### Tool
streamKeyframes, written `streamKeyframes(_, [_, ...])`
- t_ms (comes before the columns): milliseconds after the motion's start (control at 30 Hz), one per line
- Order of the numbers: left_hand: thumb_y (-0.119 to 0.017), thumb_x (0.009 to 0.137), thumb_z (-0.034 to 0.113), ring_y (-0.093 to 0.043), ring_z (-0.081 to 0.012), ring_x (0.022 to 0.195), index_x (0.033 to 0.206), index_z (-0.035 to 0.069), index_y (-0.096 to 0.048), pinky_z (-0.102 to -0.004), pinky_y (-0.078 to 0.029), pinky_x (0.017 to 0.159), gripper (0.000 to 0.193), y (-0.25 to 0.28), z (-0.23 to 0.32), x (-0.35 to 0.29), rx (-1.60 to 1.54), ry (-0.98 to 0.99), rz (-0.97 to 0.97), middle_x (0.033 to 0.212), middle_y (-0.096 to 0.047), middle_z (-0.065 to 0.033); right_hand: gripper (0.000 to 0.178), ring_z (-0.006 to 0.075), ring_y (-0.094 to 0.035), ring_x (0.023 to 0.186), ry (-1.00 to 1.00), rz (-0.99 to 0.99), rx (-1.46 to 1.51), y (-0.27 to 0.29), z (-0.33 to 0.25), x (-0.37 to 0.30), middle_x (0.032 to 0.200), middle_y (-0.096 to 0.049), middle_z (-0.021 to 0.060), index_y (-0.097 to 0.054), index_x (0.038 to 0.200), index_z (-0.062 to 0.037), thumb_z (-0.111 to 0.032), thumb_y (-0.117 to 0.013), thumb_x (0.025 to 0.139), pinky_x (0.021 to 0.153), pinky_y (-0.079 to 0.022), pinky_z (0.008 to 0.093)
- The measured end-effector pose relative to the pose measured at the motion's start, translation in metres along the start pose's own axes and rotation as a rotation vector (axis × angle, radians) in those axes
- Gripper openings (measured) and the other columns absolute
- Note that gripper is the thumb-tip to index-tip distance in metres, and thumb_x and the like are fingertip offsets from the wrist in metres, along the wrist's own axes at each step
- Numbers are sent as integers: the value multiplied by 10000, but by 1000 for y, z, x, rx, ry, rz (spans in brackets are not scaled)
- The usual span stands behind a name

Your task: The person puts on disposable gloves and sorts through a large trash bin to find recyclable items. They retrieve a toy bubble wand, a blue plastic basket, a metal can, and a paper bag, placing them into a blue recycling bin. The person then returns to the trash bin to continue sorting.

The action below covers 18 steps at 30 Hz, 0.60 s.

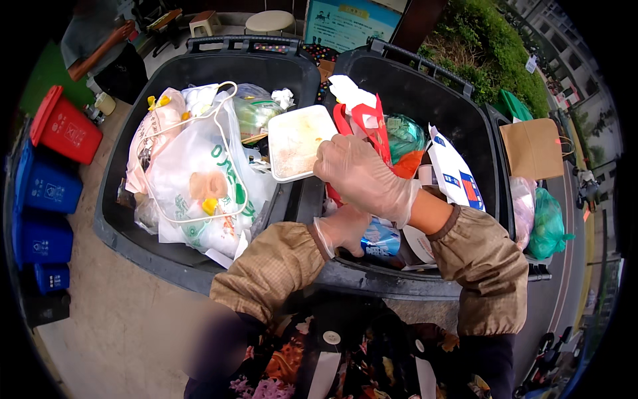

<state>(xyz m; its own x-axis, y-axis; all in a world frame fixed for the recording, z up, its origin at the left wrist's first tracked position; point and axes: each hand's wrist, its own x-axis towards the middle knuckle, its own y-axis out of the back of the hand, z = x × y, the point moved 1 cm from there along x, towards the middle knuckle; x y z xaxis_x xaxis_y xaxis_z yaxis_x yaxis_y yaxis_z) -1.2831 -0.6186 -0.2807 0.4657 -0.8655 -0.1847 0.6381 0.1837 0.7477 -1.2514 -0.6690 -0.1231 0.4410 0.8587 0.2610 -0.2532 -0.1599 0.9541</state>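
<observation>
Right hand (pixel 362 176), gloved: pinches stained white tray (pixel 301 141) by its edge, likely for cleanliness; left hand (pixel 345 229): lower, grip unclear.

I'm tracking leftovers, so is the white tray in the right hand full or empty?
Practically empty: the white tray shows its bottom, with only brownish smears.

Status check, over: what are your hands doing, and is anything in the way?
Right hand gripping white tray, inside stained. Left hand low at right bin, grip unclear. Nothing plainly blocking the tray; bags crowd the left bin.
</observation>
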Motion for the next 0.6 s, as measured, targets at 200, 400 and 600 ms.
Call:
streamKeyframes(200, [-810, 506, 263, -479, -325, 1147, 1186, 27, -513, -371, -391, 957, 779, -12, -3, 2, -49, 28, 21, 1184, -540, -172, 63, 210, -499, 750, 65, 294, 27, -92, -26, 57, 763, -483, 61, -546, 742, -81, -114, -562, 691, 636, -414, 313])
streamKeyframes(400, [-808, 515, 273, -504, -326, 1110, 1156, 21, -529, -367, -416, 925, 744, 0, 2, -9, -98, 62, 27, 1161, -549, -178, 38, 207, -522, 743, 68, 329, 190, -126, -76, 72, 736, -492, 56, -555, 657, -98, -103, -577, 688, 658, -415, 321])
streamKeyframes(600, [-799, 533, 310, -527, -327, 1056, 1099, 10, -555, -370, -448, 877, 686, 4, 4, -8, 25, 151, -45, 1105, -558, -174, 228, 326, -565, 691, -409, 234, 606, -75, -15, -7, 694, -569, 135, -593, 696, -31, -221, -597, 821, 626, -461, 386])
